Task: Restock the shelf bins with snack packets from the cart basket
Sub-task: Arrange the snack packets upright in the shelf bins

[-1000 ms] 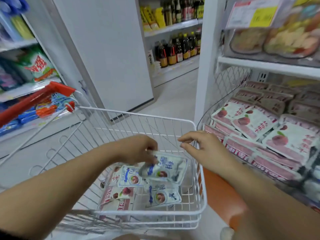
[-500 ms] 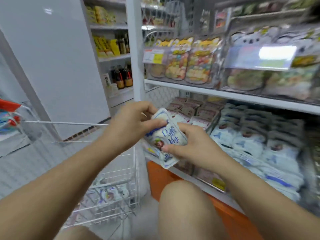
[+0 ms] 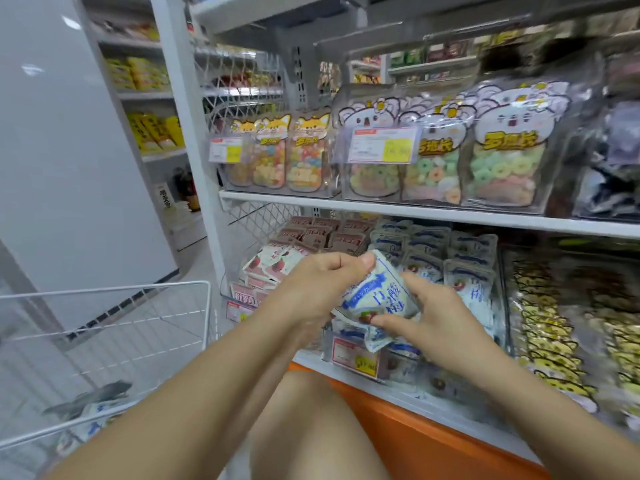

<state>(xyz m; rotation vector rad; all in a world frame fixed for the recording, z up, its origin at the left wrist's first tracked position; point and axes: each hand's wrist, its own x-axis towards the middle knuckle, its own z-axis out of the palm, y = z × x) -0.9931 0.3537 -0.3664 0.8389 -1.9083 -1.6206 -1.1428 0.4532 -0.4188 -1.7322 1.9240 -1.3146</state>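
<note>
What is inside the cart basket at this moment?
A few blue-and-white packets lie in the cart basket; blur hides their count, and the left forearm covers the basket's near corner.

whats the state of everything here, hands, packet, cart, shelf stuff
left hand, grips the held packet's top corner
right hand, pinches its lower edge
held packet, in the air in front of the lower shelf, not yet placed
cart basket, a few packets lie at its bottom
shelved blue packets, lying in overlapping rows
candy bags, upright on the upper shelf
</note>
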